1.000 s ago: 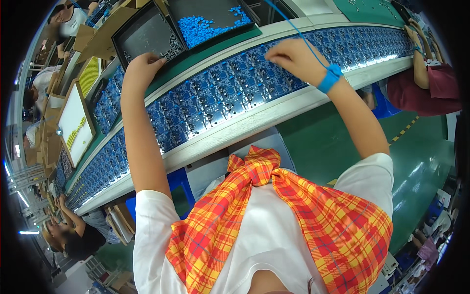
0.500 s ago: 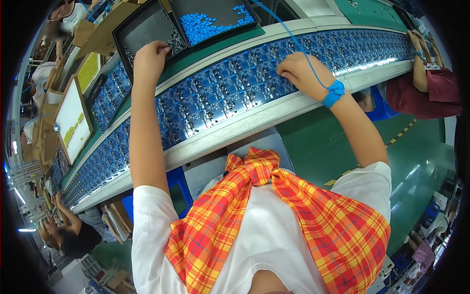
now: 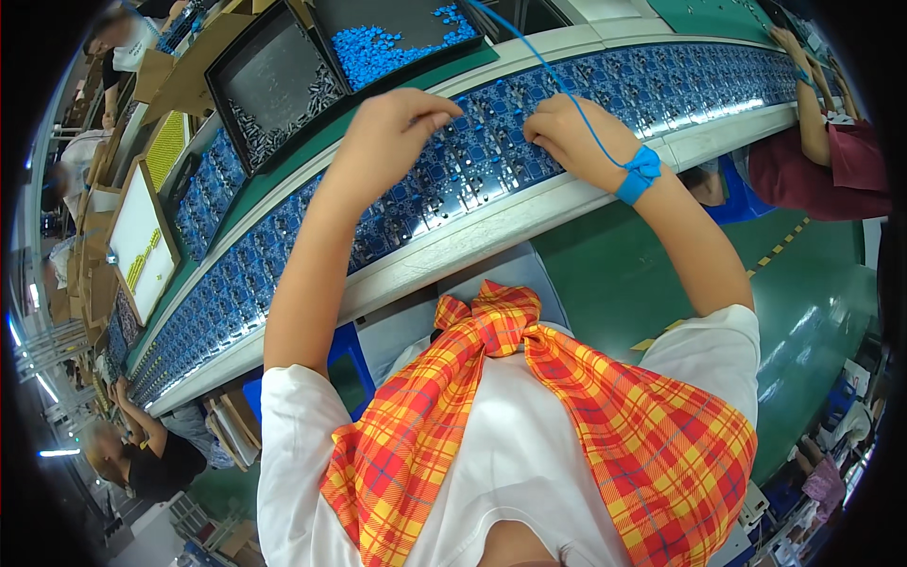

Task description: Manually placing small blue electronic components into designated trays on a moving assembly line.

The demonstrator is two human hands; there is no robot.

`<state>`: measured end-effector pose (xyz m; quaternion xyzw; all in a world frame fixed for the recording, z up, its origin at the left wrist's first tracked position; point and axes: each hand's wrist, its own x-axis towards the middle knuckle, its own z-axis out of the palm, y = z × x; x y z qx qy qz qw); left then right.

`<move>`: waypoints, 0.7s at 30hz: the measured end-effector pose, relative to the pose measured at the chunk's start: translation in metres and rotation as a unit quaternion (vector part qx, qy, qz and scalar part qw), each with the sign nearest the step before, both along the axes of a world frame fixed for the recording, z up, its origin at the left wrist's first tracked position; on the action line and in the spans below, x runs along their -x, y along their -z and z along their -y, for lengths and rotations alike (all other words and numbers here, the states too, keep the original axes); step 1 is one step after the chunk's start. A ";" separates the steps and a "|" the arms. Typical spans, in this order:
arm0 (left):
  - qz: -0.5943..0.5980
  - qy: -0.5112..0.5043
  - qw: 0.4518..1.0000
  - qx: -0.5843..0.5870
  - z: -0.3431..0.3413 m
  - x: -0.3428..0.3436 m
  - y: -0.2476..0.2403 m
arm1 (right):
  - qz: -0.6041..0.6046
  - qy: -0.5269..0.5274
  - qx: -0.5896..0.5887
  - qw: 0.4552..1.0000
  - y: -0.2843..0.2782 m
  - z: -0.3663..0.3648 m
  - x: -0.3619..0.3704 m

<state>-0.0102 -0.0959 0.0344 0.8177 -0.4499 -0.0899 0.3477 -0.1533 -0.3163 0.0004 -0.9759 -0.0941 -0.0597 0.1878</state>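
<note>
A long row of blue circuit boards [image 3: 482, 180] with small parts mounted on them runs from lower left to upper right. Over these boards my left hand [image 3: 392, 142] is closed, thumb and forefinger pinched and pointing right; whatever sits in the pinch is too small to make out. Just right of it, my right hand [image 3: 572, 137] hangs low above the boards with curled fingers, their tips partly hidden. A blue wrist strap [image 3: 640, 176] with a coiled-off blue cord [image 3: 543, 64] circles my right wrist. Beyond my left hand, a black tray [image 3: 225, 102] bears many small dark metallic cylinders [image 3: 316, 94].
A second black tray holds small blue disc-like parts [image 3: 373, 55]. A pale rail [image 3: 416, 250] edges the near side of the line. At left stand a framed white panel with yellow parts [image 3: 142, 250] and cardboard boxes [image 3: 170, 80]. Other people work at both ends.
My left hand has moved from the tray of dark cylinders rightward and nearer, over the boards. My right hand has shifted slightly left, staying above the boards.
</note>
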 end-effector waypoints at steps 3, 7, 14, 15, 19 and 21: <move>-0.064 0.060 0.996 -0.028 0.005 0.007 0.002 | -0.001 -0.012 0.015 1.000 -0.002 0.001 -0.001; -0.121 0.059 0.989 -0.067 0.007 0.013 0.003 | -0.050 -0.026 0.057 0.997 -0.022 0.005 -0.007; -0.146 0.079 0.985 -0.036 0.013 0.029 0.007 | 0.037 -0.013 -0.143 0.989 -0.062 0.009 -0.067; -0.144 0.081 0.986 -0.039 0.014 0.032 0.007 | 0.115 -0.037 -0.133 0.984 -0.049 0.008 -0.085; -0.105 0.126 0.986 -0.032 0.029 0.048 0.011 | 0.144 -0.022 -0.048 0.988 -0.009 -0.002 -0.159; -0.037 0.162 0.986 -0.022 0.036 0.054 0.013 | 0.140 0.003 -0.015 0.990 0.002 -0.012 -0.179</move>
